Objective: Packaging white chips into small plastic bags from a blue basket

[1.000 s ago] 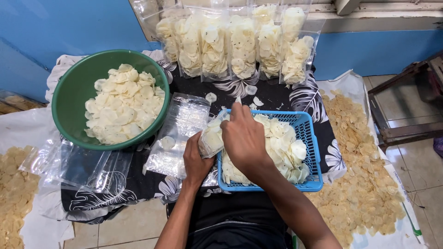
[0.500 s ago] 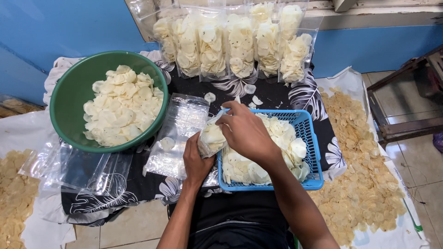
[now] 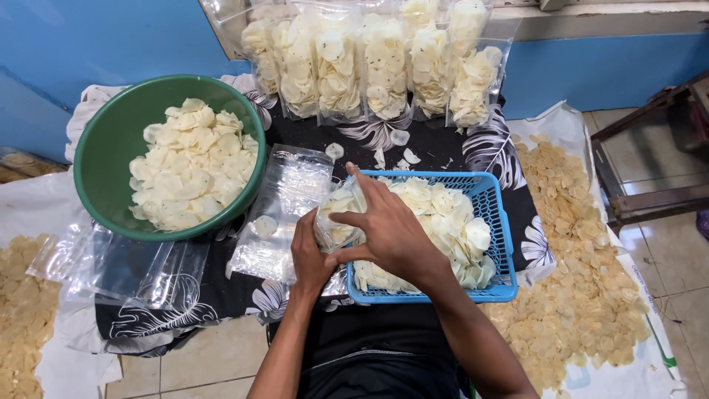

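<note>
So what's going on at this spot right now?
A person is bagging pale chips. The left hand holds a small clear bag partly filled with chips, and the right hand presses on it over the blue basket. A green bowl of chips sits to the left, and filled bags lean against the blue wall.

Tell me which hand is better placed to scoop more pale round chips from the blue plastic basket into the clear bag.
Probably the right hand: it lies over the blue plastic basket of pale round chips, at the clear bag. The left hand is busy gripping that bag from below.
</note>
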